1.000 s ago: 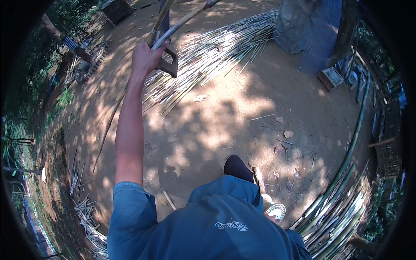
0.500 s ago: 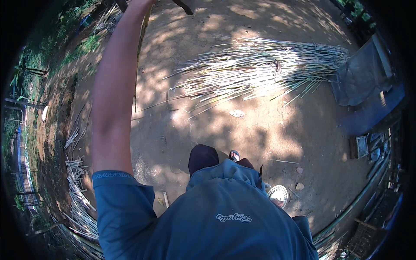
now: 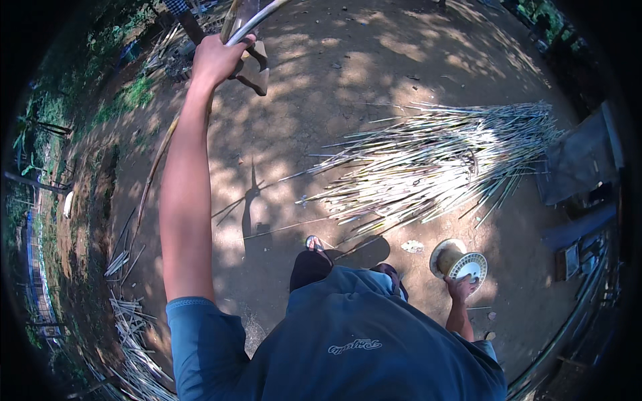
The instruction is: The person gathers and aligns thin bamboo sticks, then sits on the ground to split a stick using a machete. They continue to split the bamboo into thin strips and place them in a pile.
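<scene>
Stretched far forward at the upper left, my left hand [image 3: 217, 61] is closed round thin pole-like sticks [image 3: 259, 20]. A handsaw with a brown wooden handle [image 3: 255, 72] hangs from the same grip; its blade runs up toward the top edge. One long bent stick [image 3: 155, 167] trails down behind my forearm. Low on the right, my right hand [image 3: 460, 287] grips a white plastic spool [image 3: 471, 266] by its slotted flange. Pale tan cord or line appears wound on its core. The fingers on its far side are partly hidden.
A wide pile of cut thin sticks [image 3: 428, 167] lies on the dirt ahead right. More cut pieces [image 3: 134, 327] lie at the left. A grey sheet-covered thing [image 3: 580, 160] stands at the far right, near long poles [image 3: 568, 341]. My sandalled foot [image 3: 314, 244] is below.
My left hand has come into view at the top, with the sticks and handsaw. My right hand and the spool have swung forward into sight. The stick pile now sits lower and further right.
</scene>
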Demonstrator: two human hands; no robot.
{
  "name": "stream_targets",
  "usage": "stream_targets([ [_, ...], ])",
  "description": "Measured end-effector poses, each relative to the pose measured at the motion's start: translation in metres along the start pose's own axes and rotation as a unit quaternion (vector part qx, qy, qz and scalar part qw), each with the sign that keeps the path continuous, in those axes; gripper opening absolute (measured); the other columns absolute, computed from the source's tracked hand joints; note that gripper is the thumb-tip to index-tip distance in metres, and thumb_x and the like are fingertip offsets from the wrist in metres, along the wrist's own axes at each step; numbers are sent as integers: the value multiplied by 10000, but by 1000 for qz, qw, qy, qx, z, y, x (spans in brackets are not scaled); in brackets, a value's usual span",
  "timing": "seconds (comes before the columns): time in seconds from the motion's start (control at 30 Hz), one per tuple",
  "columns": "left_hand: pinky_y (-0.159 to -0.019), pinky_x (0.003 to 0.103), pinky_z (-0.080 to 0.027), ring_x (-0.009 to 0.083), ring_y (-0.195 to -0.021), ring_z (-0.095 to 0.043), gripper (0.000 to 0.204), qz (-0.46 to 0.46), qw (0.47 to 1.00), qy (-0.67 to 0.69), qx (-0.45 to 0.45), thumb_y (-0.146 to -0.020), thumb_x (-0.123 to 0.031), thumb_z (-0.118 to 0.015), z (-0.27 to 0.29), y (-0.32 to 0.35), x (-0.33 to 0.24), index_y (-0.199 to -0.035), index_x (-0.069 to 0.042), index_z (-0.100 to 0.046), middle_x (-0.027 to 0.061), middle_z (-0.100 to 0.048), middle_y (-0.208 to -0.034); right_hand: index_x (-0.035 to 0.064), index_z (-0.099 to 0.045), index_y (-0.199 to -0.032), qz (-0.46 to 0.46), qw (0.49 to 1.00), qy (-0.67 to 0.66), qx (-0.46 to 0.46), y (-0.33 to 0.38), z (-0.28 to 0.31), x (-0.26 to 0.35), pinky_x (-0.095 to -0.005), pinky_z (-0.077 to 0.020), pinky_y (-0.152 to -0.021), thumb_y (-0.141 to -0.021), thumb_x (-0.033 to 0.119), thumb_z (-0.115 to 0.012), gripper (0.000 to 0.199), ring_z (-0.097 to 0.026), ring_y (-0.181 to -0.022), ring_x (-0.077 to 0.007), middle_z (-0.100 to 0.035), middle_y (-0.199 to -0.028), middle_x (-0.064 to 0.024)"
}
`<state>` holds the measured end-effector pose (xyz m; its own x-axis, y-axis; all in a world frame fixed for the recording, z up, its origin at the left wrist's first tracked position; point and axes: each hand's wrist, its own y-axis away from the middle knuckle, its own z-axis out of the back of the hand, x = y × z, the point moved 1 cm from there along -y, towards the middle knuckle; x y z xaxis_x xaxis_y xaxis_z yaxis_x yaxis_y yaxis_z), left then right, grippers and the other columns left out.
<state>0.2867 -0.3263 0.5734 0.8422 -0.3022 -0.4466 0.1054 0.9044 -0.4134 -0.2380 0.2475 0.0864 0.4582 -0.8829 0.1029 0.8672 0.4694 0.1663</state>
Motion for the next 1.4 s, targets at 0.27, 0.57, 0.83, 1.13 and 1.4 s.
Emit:
stream_targets([
  [0.27, -548, 366, -441, 180, -550, -583, 413, 54, 998, 25, 14, -819, -407, -741, -51, -130, 208, -865, 2, -709, 102, -600, -598, -80, -452, -1353, 27, 974, 2, 226, 60, -25, 283, -583, -231, -1125, -530, 659, -805, 1161, -174, -1382, -529, -141, -1495, -357],
  [0.57, -493, 328, -380, 97, -524, -469, 360, 137, 987, 68, 43, -840, -331, -752, -193, -300, 429, -744, 1, -651, 9, -535, -582, -48, -447, -1372, -47, 960, 48, 271, -16, -151, 571, -597, -272, -1106, -505, 614, -837, 1159, -165, -1403, -504, -161, -1522, -281],
  [0.83, -603, 400, -468, 173, -587, -561, 346, 118, 990, 38, 71, -787, -271, -786, -357, -471, 627, -797, 55, -671, 120, -631, -636, -12, -437, -1394, 5, 981, -22, 192, -171, -137, 910, -597, -306, -1099, -477, 548, -875, 1161, -166, -1421, -474, -173, -1543, -219],
  [1.13, -696, 422, -503, 334, -708, -683, 387, 161, 976, 83, 119, -782, -321, -781, -490, -656, 638, -883, 44, -700, 193, -704, -773, -142, -448, -1307, 103, 977, -185, -10, -310, -95, 1116, -555, -252, -1141, -443, 780, -764, 1303, -205, -1371, -536, -179, -1492, -339],
  [1.4, -680, 489, -495, 399, -748, -688, 449, 151, 984, 40, 91, -746, -370, -788, -652, -852, 631, -901, 46, -720, 240, -700, -791, -21, -424, -1394, -207, 964, -104, 130, -332, -124, 1194, -583, -238, -1134, -484, 557, -878, 1169, -141, -1414, -484, -118, -1534, -260],
])
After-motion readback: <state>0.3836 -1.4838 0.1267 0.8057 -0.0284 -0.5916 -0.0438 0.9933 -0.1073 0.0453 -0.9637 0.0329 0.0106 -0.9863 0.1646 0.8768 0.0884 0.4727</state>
